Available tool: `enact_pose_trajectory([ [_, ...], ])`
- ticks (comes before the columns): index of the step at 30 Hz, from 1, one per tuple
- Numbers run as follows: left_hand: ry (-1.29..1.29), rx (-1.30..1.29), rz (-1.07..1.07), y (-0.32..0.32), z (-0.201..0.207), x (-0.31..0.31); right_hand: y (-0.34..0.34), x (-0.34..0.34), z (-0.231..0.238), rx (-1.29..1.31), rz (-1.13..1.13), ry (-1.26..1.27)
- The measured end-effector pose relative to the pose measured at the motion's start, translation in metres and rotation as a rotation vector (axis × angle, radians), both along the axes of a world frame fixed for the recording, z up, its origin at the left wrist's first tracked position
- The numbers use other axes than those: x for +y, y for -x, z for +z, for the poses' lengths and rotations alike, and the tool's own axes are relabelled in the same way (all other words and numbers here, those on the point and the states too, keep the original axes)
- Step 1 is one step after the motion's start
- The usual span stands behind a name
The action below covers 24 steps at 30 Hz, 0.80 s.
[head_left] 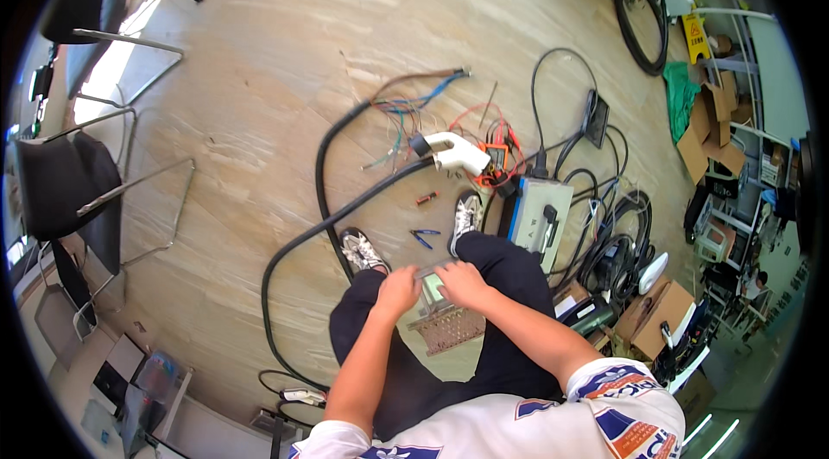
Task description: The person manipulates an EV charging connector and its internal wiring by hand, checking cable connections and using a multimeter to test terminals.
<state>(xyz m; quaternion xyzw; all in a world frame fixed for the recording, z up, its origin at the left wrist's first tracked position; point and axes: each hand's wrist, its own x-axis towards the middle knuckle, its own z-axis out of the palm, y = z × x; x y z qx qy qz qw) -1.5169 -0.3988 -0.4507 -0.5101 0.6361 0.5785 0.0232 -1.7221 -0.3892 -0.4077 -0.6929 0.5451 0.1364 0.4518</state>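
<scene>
Between my knees, my left hand [399, 291] and my right hand [462, 284] are closed at the two sides of a small pale grey-green object [432, 288] whose kind I cannot make out. Below it lies a brown-grey perforated panel [451, 329]. Past my feet, a white charging connector [458, 153] sits on a thick black cable [298, 240]. Loose coloured wires [414, 103] fan out from a stripped cable end. Blue-handled pliers [423, 239] and a small red-and-black tool [427, 198] lie on the floor between my shoes.
An orange multimeter [496, 155] with red leads rests beside a white-and-blue equipment case [542, 215]. Coiled black cables [617, 247] and an opened cardboard box [661, 316] are at the right. Black chairs [69, 187] stand on the left. Green plastic [680, 96] lies at the far right.
</scene>
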Motion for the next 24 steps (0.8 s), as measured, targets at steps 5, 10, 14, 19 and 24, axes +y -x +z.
enact_pose_trajectory([
  [5, -0.234, 0.163, 0.365, -0.109, 0.163, -0.005, 0.037, -0.02, 0.16, -0.227, -0.378, -0.247],
  [10, -0.367, 0.136, 0.909, -0.275, 0.258, -0.009, 0.064, -0.073, 0.267, -0.053, -0.788, -0.02],
  [14, -0.495, -0.004, 1.362, -0.386, 0.297, 0.026, 0.064, -0.09, 0.296, -0.237, -1.361, -0.221],
  [19, -0.806, -0.421, 1.132, -0.43, 0.315, 0.082, 0.041, -0.034, 0.267, -0.149, -1.343, -0.357],
  [24, -0.595, -0.325, 0.596, -0.418, 0.33, -0.028, 0.006, 0.027, 0.208, 0.076, -0.955, -0.429],
])
